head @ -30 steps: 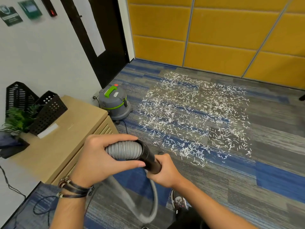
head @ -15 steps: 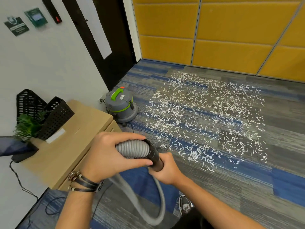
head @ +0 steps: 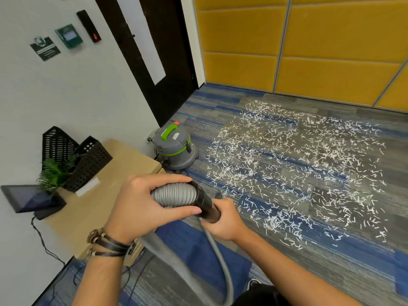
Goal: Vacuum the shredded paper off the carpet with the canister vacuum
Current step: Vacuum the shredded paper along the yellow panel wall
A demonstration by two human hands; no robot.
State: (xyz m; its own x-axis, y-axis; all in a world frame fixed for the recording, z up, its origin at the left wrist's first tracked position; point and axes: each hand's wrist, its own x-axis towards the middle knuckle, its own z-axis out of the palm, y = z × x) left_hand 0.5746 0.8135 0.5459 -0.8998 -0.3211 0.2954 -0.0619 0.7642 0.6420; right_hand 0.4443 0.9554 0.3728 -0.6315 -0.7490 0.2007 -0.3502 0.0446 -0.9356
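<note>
White shredded paper [head: 293,173] lies scattered over the grey and blue carpet [head: 331,272]. A grey canister vacuum [head: 174,149] with a green handle stands by the wall near the dark door. My left hand [head: 141,206] grips the ribbed grey hose [head: 174,194] just behind its black end piece [head: 205,204]. My right hand [head: 225,219] grips that black end piece from the far side. The hose loops down below my arms toward the floor.
A low wooden cabinet [head: 106,195] stands at my left with black mesh file holders [head: 77,160], a small plant [head: 55,173] and a tablet [head: 28,199]. Cables [head: 44,246] trail along the wall. Yellow wall panels [head: 309,51] close off the far side.
The view has tilted up and shifted, showing more of the wall and door. Both hands keep the same hold on the hose, which has risen slightly in the view.
</note>
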